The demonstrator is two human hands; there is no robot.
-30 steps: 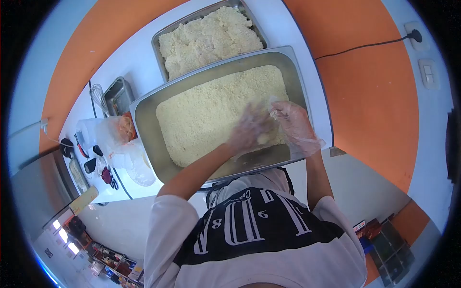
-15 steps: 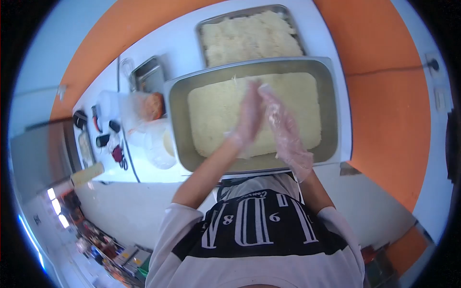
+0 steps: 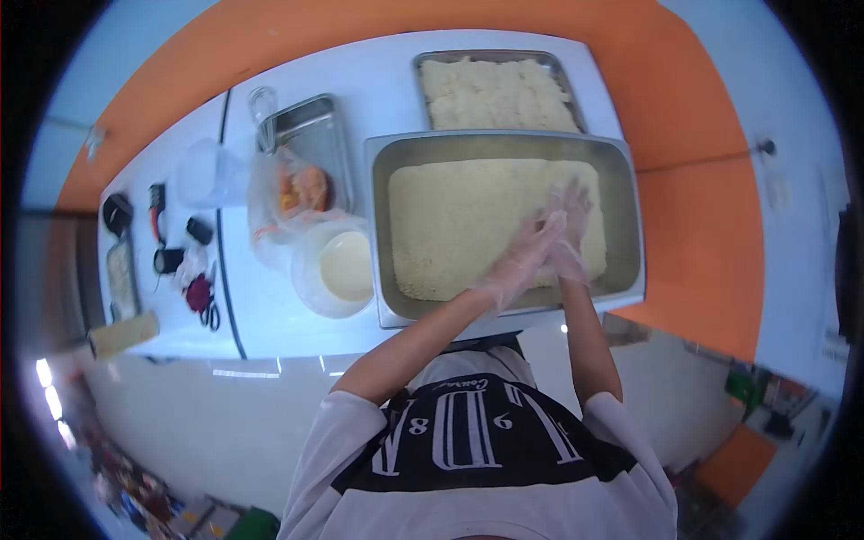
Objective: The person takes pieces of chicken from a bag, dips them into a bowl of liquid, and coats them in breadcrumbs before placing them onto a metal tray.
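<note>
Wearing white shirt [image 3: 576, 508] | crossed at front by black panel [image 3: 522, 450] | printed in white with tall striped letters [image 3: 441, 441], digits 8 and 9, small script toward waist | covered to about elbow by white sleeves [image 3: 337, 441] | gloved on left hand [image 3: 529, 249] and right hand [image 3: 574, 229] in clear, wrinkled plastic

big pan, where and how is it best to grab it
Probably by the rim at both short ends, coming from left and right together: the big pan is long and open-topped, with a lip running along those ends. The left grip seems easier towards the back, since the bowl crowds the front of that end. The tray close behind hampers the far side.
</note>
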